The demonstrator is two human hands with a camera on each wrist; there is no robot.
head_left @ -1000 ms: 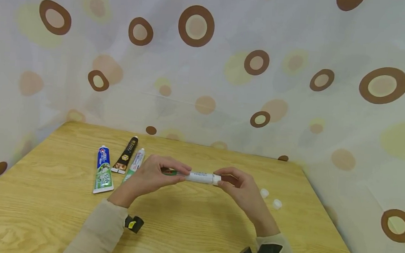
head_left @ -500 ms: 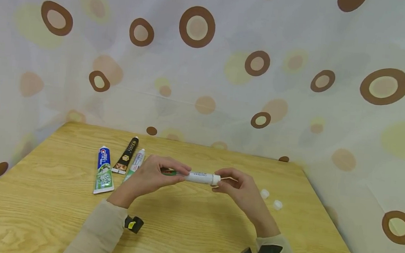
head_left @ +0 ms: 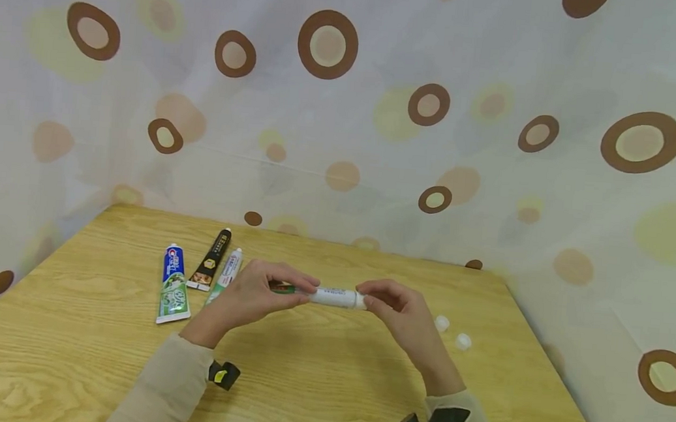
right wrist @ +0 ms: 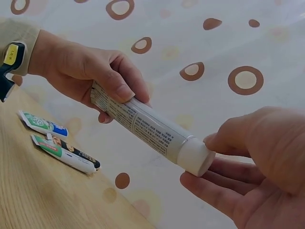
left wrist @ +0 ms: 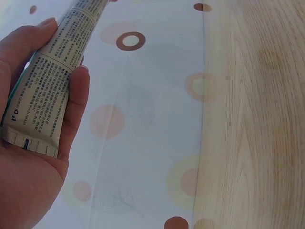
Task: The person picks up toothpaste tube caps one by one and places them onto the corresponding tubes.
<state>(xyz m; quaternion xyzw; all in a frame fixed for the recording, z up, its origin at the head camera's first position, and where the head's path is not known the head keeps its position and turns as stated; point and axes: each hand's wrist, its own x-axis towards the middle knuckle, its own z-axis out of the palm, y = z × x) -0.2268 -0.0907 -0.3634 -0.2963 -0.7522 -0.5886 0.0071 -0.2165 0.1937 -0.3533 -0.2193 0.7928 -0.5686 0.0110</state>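
A white toothpaste tube [head_left: 332, 296] is held level above the table, its printed back showing in both wrist views. My left hand [head_left: 252, 294] grips it near the flat crimped end, thumb on one side and fingers on the other. At the other end sits a white cap [right wrist: 196, 156]. My right hand [head_left: 400, 312] pinches this cap between thumb and fingertips. In the left wrist view the tube's crimp [left wrist: 31, 142] lies against the palm, while the cap end is out of frame.
Left on the wooden table [head_left: 314, 379] lie a blue-and-green toothpaste tube [head_left: 174, 284], a black one [head_left: 211, 261] and a white-and-green one [head_left: 230, 269], partly behind the left hand. Two loose white caps [head_left: 441, 323] lie right of the right hand. A patterned curtain [head_left: 344, 120] stands behind.
Half a second ago the right fingers were spread looser around the cap; now they have closed in on it again. The left hand and tube have stayed in place.
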